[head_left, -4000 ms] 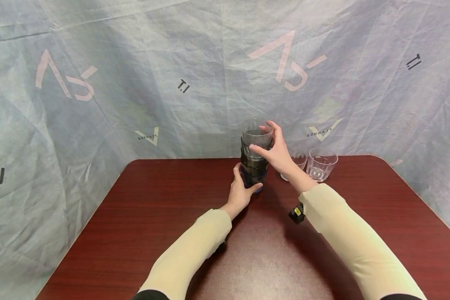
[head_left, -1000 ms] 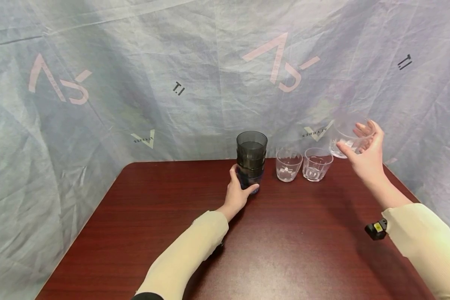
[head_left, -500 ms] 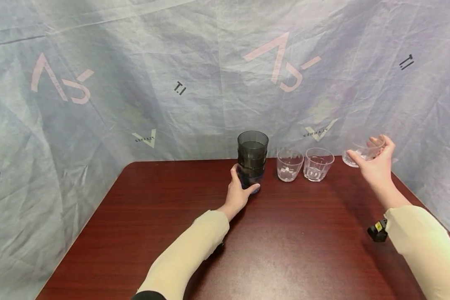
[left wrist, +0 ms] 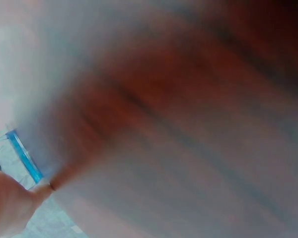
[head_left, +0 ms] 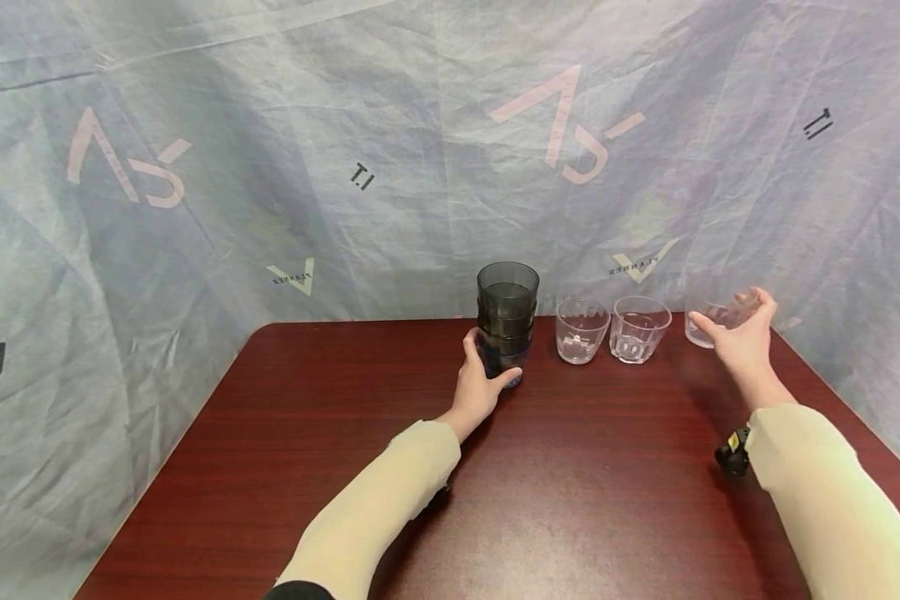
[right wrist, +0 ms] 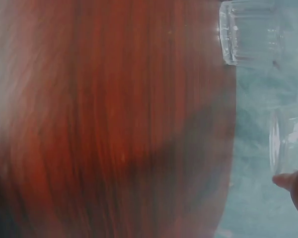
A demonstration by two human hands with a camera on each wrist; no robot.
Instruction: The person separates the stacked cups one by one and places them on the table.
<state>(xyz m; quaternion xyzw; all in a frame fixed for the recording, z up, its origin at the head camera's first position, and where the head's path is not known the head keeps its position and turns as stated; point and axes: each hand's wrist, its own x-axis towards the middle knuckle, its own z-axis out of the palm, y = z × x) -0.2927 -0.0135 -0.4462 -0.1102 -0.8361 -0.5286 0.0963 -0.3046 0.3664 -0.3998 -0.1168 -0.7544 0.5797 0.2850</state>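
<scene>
My left hand (head_left: 476,392) grips the lower part of an upright stack of dark smoky tumblers (head_left: 506,304), the bottom one bluish. In the left wrist view a blue tumbler (left wrist: 25,157) shows as a strip beside the left thumb (left wrist: 42,191); most of that view is blurred. Over at the back right, my right hand (head_left: 742,337) holds a clear glass (head_left: 701,329) between thumb and curled fingers. The right wrist view has this clear glass (right wrist: 277,144) with the thumb (right wrist: 284,180) at its base; the other fingers are hidden there.
Two clear glasses, one rounded (head_left: 579,337) and one faceted (head_left: 633,342), stand side by side between the stack and my right hand. A dark red wooden table (head_left: 570,500) ends at a grey printed cloth (head_left: 405,225) behind.
My right hand took the clear glass off the top of the stack, carried it right past the two standing glasses, and has lowered it at the back right. My left hand stays on the stack.
</scene>
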